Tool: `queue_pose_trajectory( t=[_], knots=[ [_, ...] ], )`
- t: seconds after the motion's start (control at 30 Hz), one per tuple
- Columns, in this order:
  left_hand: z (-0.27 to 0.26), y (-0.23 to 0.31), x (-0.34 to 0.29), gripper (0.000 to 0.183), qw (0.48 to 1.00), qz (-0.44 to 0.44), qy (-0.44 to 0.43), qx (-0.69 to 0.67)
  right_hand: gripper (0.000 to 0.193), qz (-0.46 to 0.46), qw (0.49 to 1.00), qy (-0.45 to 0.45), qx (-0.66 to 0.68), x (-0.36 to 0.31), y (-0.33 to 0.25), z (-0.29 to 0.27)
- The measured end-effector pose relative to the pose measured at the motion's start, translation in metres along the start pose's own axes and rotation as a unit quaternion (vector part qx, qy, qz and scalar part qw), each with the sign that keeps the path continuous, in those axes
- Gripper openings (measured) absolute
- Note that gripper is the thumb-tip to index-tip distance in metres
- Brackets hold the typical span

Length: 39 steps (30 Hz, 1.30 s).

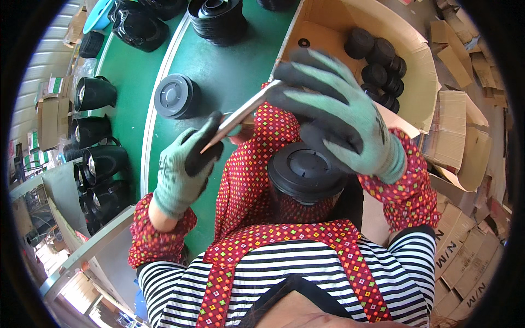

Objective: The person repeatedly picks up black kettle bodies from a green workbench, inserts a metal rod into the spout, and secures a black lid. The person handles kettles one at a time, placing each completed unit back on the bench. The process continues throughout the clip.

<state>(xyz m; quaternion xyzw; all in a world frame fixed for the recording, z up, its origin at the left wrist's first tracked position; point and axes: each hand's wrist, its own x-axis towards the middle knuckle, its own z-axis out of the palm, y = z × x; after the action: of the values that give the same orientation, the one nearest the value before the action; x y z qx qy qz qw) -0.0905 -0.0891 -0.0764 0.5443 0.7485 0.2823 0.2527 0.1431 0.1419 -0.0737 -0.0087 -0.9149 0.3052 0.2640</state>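
My left hand (188, 158), in a green and black glove, is closed on a thin, pale flat strip (243, 113) with a pointed near end. What the strip is made of I cannot make out. Its far end reaches the fingers of my gloved right hand (333, 106), which are spread and slightly blurred; whether they touch it I cannot tell. Below the right hand, against my lap, stands a dark container (303, 209) topped by a round black lid (306, 168). More round black lids (175, 95) sit on the green table beyond my left hand.
The green table (235, 65) carries a stack of black rings (217, 24) and several black jugs (94, 131) along its left side. At right, a large open cardboard box (322, 22) holds several black round parts (376, 74). Flattened cardboard (465, 246) lies at lower right.
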Motion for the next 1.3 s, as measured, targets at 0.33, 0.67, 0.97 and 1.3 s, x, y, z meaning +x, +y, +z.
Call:
queue_pose_trajectory(
  t=[0.33,0.67,0.97,1.3],
  knots=[
    [-0.01,0.073,0.079,0.062,0.922,0.342,-0.141,-0.115,0.023,0.125,0.958,0.018,0.259,-0.05,0.087,0.076],
    [0.063,0.1,0.071,0.026,0.888,0.312,-0.161,-0.297,0.033,0.035,0.989,0.026,0.141,-0.087,0.097,0.099],
    [0.084,0.112,0.057,0.025,0.888,0.3,-0.159,-0.311,0.031,0.058,0.976,0.106,0.184,-0.088,0.059,0.076],
    [0.011,0.088,0.074,0.051,0.919,0.12,-0.216,-0.309,0.056,0.166,0.98,-0.108,0.012,-0.066,0.017,0.006]
  ],
)
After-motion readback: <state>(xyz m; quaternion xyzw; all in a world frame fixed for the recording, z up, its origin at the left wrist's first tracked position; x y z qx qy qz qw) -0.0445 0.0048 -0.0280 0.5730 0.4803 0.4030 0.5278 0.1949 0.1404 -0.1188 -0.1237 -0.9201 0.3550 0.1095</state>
